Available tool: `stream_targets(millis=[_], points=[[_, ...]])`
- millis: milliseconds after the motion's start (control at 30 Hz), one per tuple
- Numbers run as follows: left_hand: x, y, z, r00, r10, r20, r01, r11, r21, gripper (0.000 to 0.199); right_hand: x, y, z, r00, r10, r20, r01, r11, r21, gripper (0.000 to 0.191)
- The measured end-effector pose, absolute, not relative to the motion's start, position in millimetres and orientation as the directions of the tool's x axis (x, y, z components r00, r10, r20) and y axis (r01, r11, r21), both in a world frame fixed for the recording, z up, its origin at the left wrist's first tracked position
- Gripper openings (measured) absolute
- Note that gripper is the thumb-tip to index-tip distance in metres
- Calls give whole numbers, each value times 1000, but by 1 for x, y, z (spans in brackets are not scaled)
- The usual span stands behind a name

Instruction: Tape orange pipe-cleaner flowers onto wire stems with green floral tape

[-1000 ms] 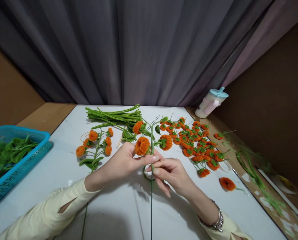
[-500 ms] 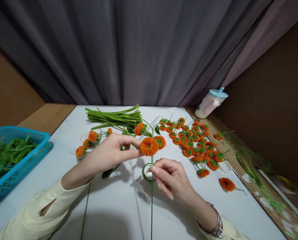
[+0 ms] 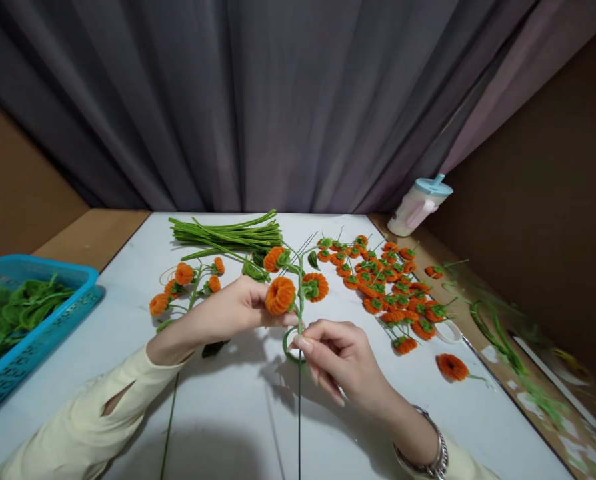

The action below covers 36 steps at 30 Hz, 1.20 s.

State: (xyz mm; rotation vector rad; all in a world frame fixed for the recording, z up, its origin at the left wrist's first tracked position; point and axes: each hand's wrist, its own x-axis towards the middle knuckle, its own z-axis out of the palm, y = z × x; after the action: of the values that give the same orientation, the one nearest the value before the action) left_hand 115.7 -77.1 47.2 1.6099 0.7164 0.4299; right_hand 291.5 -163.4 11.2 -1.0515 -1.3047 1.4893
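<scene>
Upright in front of me stands a flower stem (image 3: pixel 300 303) with orange fuzzy pumpkin-like blooms and a bare dark wire below. My right hand (image 3: pixel 345 357) pinches it between thumb and forefinger, just under the green wrapped part. My left hand (image 3: pixel 241 303) reaches in from the left, closed at the stem behind the front orange bloom (image 3: pixel 281 295); that bloom partly hides its fingertips. A green tape roll (image 3: pixel 287 347) shows behind the right fingertips; whether it lies on the table or hangs from the hand I cannot tell.
Many orange blooms (image 3: pixel 393 287) lie at the right, near a white ring (image 3: pixel 449 331). Green stems (image 3: pixel 225 233) lie at the back; a finished-looking flower spray (image 3: pixel 195 290) is left. A blue basket (image 3: pixel 85 283) holds green leaves. A lidded cup (image 3: pixel 418 208) stands back right.
My left hand has moved from the front bloom's side to the right and slightly down, to the stem. The blooms have spread apart and the front one has turned left.
</scene>
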Motion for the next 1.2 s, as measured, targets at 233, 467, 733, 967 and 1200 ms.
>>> stream_targets(millis=[233,467,733,967,1200], points=[[132,-76,8,772,635,-15,-108,154,982,33,293,-164,9,-291,956,-43,-135,-86,-987,26],[141,-83,1,799,601,-1,-209,279,937,39,292,-165,9,-317,947,-55,-153,-108,-982,25],[138,-93,14,715,699,22,-159,132,978,31,290,-170,16,-235,970,-62,-72,-81,-994,30],[138,-107,23,594,790,152,-81,-130,988,23,289,-173,24,-106,994,-6,30,-3,-1000,35],[137,-106,24,597,793,125,-97,-83,992,20,299,-169,23,-284,949,-138,-59,-161,-985,32]])
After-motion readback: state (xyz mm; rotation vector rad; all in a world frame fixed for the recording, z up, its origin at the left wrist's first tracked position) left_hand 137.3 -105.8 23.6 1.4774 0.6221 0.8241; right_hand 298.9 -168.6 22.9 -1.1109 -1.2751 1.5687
